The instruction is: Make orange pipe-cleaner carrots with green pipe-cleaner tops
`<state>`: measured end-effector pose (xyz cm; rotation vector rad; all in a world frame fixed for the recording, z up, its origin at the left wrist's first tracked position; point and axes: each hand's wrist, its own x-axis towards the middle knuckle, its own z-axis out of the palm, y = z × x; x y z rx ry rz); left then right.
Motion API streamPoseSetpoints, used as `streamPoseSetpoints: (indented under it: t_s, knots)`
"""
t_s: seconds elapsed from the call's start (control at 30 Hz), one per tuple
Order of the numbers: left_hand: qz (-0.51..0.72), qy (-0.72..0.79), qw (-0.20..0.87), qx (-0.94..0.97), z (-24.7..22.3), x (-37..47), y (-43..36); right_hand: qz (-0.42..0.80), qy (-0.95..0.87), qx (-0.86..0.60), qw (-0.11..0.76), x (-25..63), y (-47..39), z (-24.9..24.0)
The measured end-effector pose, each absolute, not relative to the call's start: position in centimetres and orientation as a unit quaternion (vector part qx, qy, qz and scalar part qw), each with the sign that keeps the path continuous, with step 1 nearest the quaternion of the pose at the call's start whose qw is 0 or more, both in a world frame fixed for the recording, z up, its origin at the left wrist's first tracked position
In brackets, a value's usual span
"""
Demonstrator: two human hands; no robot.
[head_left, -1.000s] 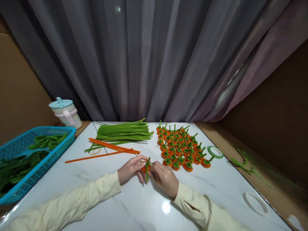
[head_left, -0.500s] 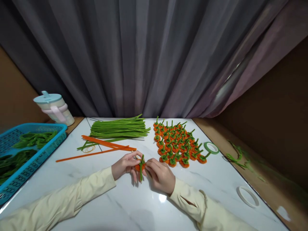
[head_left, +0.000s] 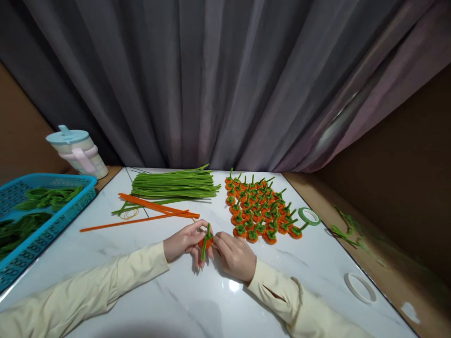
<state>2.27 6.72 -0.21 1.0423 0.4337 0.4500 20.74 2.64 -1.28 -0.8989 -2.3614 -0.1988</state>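
Note:
Above the near middle of the table, my left hand [head_left: 185, 241] is closed on a fuzzy orange-and-green pipe-cleaner piece [head_left: 206, 243]. A green pipe-cleaner strip stands up across its orange body. The tip of a thin pale stick [head_left: 194, 219] shows just above the left fingers. My right hand [head_left: 235, 256] is closed in a pinch at the right side of the piece; what lies between its fingertips is too small to make out. Several finished-looking orange pieces with green tops and stems [head_left: 260, 209] stand in rows beyond my right hand.
Green pipe cleaners [head_left: 174, 184] lie bundled at the back, with orange pipe cleaners [head_left: 155, 205] and thin rubber bands [head_left: 129, 214] before them. At left are a blue basket [head_left: 89, 188] of green pieces and a lidded cup [head_left: 82, 155]. Green tape [head_left: 310, 216] and a white ring [head_left: 360, 287] lie right.
The green strip on the held piece leans slightly more, its lower end shifted left. Both hands stay almost in place; the view has tilted slightly.

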Motion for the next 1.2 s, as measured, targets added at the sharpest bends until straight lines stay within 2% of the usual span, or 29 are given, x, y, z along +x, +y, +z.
streamPoseSetpoints:
  t_s: [0.27,0.43,0.57,0.67,0.77,1.0,1.1,1.2]
  knots:
    - [0.233,0.226,0.797,0.51,-0.4,2.4,6.3,-0.137,-0.892,-0.321,0.287,20.1,2.3,-1.0]
    - [0.232,0.242,0.812,0.477,0.4,2.4,6.5,-0.062,-0.867,-0.395,0.297,20.2,2.3,-0.8]
    - [0.283,0.264,0.812,0.437,0.7,2.2,6.9,-0.004,-0.823,-0.454,0.342,20.4,2.5,-0.7]
    - [0.32,0.265,0.819,0.395,0.5,2.0,7.4,0.022,-0.811,-0.474,0.342,20.6,2.5,-0.7]
    - [0.335,0.256,0.844,0.333,0.3,1.9,8.1,0.021,-0.834,-0.466,0.293,20.5,2.2,-0.3]
    - [0.347,0.244,0.875,0.234,0.6,1.4,9.0,0.033,-0.856,-0.506,0.103,17.8,2.4,2.2]
    - [0.372,0.226,0.88,0.192,0.7,1.1,9.3,0.046,-0.849,-0.522,0.066,16.1,4.2,2.4]
    - [0.396,0.2,0.885,0.141,0.6,0.7,9.7,0.134,-0.837,-0.528,0.055,15.2,6.3,2.3]
